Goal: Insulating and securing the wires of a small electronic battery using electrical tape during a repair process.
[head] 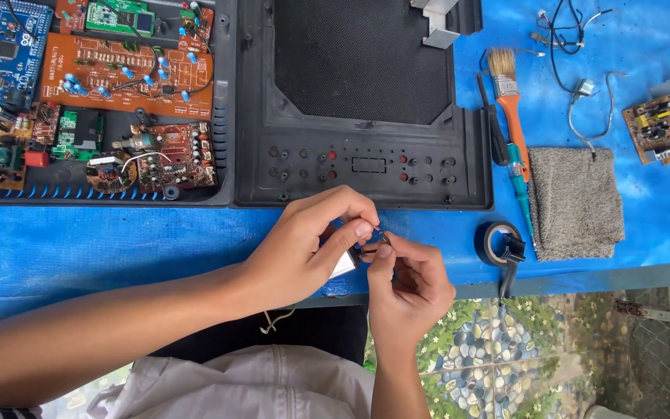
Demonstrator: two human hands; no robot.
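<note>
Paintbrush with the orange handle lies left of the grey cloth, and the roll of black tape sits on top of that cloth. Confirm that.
Not quite. The head view shows the paintbrush left of the grey cloth, but the roll of black tape sits on the blue table cover beside the cloth's lower left corner, not on it.

No pkgs, labels, signs or screens in view.
</note>
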